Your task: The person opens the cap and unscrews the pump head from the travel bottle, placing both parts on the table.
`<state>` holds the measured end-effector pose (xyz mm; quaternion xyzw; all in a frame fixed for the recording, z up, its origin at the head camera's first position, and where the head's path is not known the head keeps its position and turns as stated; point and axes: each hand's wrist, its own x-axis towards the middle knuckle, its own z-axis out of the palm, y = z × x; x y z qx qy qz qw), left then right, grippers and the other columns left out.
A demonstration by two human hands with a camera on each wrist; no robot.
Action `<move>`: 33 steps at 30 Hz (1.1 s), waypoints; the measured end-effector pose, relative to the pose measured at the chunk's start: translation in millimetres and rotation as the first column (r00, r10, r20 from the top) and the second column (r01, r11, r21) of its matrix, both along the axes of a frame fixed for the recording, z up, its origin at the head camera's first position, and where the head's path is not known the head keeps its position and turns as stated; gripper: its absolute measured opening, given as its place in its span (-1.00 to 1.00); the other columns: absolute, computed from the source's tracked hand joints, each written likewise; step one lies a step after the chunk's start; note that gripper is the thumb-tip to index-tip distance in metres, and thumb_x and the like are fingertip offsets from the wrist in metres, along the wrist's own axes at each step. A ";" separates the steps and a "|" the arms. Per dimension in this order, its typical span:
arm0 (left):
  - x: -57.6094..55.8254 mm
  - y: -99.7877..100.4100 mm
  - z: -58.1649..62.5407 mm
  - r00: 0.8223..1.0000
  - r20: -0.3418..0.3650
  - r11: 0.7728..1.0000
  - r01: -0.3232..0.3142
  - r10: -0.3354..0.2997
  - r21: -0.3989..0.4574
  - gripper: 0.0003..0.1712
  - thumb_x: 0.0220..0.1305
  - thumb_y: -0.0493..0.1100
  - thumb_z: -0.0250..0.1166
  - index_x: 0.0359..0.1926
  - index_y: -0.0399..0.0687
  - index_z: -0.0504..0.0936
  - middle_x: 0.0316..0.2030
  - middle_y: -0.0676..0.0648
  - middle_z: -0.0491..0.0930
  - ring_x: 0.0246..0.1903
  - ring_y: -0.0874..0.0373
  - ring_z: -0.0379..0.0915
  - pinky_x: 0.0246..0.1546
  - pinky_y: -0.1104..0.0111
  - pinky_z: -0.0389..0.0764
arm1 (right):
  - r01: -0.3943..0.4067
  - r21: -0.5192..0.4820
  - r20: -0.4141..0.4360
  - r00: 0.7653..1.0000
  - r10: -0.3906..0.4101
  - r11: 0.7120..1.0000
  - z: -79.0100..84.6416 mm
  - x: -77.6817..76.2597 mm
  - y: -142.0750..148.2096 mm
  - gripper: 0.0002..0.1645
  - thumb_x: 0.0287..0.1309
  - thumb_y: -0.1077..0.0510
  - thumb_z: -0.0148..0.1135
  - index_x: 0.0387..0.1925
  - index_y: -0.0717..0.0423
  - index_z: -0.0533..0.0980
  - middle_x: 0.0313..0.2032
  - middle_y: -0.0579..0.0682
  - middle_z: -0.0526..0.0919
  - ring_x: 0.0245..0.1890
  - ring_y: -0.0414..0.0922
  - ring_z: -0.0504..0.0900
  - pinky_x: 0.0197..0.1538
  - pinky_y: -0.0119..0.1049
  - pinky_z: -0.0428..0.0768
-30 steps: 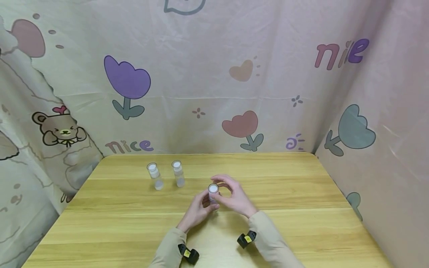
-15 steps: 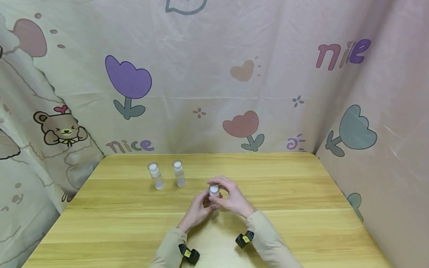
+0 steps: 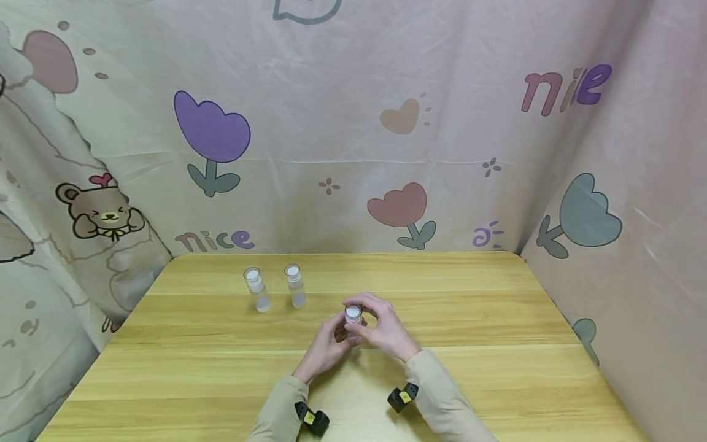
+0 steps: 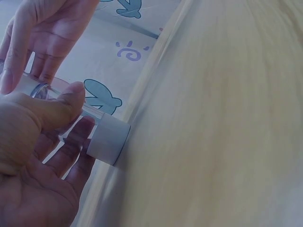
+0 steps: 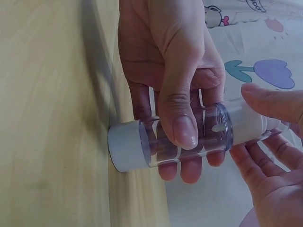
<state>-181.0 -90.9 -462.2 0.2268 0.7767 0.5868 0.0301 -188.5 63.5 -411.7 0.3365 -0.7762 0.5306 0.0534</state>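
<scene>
In the head view my left hand (image 3: 326,348) and right hand (image 3: 388,331) meet around a small clear pump bottle (image 3: 353,313) with a white top. The left hand grips its transparent body, thumb on one side and fingers on the other, as the right wrist view shows. At the upper end, my right thumb and fingers hold the white collar (image 5: 246,124) under the clear cap. The white base (image 4: 109,139) points down at the table; whether it touches the wood, I cannot tell. Two similar bottles, one left (image 3: 257,291) and one right (image 3: 295,287), stand upright farther back.
The wooden table (image 3: 469,307) extends around the hands to a back edge. A printed cloth (image 3: 309,123) hangs behind it and along both sides. Each sleeve carries a black wrist camera, the left camera (image 3: 312,419) and the right camera (image 3: 402,398).
Over the past second my right hand has shifted slightly left and down around the bottle's top. The left hand keeps its grip, and the two standing bottles have not moved.
</scene>
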 end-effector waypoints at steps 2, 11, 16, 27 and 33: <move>-0.1 0.2 -0.2 1.000 0.001 1.000 -0.002 0.002 0.000 -0.50 0.04 -0.41 0.23 0.06 -0.36 0.36 -0.07 -0.26 0.54 -0.04 -0.06 0.48 0.06 0.31 0.51 | 0.004 -0.002 -0.001 1.000 -0.004 1.000 -0.3 0.2 0.0 -0.55 -0.12 0.39 0.28 -0.07 0.26 0.46 -0.11 0.09 0.57 -0.04 0.00 0.54 0.13 -0.23 0.51; -1.2 0.8 -0.7 1.000 -0.004 1.000 -0.010 0.010 0.000 -0.54 0.03 -0.41 0.23 0.01 -0.37 0.40 -0.09 -0.25 0.55 -0.05 -0.04 0.49 0.05 0.32 0.52 | 0.023 -0.007 0.022 1.000 -0.023 1.000 -0.7 1.6 -0.3 -0.54 -0.12 0.39 0.28 -0.08 0.19 0.48 -0.11 0.07 0.58 -0.03 -0.04 0.53 0.15 -0.25 0.49; -1.0 0.8 -0.5 1.000 -0.009 1.000 -0.012 0.012 0.001 -0.54 0.03 -0.41 0.24 0.01 -0.37 0.40 -0.09 -0.27 0.55 -0.06 -0.05 0.49 0.04 0.30 0.52 | 0.029 0.001 0.025 0.999 -0.029 1.000 0.1 2.0 -0.1 -0.55 -0.12 0.39 0.27 -0.08 0.19 0.48 -0.11 0.06 0.58 -0.02 -0.05 0.54 0.15 -0.26 0.48; 0.4 0.9 0.2 0.999 -0.010 0.999 -0.030 0.030 -0.011 -0.47 0.04 -0.40 0.24 0.08 -0.25 0.37 -0.01 -0.25 0.51 -0.03 -0.04 0.47 0.03 0.30 0.52 | 0.014 -0.044 -0.056 0.998 -0.017 0.999 5.9 -0.6 1.5 -0.58 -0.11 0.39 0.26 -0.10 0.25 0.48 -0.15 0.12 0.59 -0.10 0.01 0.56 0.11 -0.20 0.52; 1.2 0.6 0.5 1.000 -0.008 1.000 -0.026 0.026 -0.013 -0.46 0.05 -0.39 0.23 0.11 -0.24 0.35 0.01 -0.26 0.49 0.00 -0.06 0.45 0.06 0.25 0.51 | 0.013 -0.057 -0.050 0.999 -0.016 0.998 8.3 -0.3 1.7 -0.59 -0.11 0.41 0.26 -0.11 0.23 0.48 -0.15 0.10 0.59 -0.11 0.02 0.56 0.12 -0.21 0.51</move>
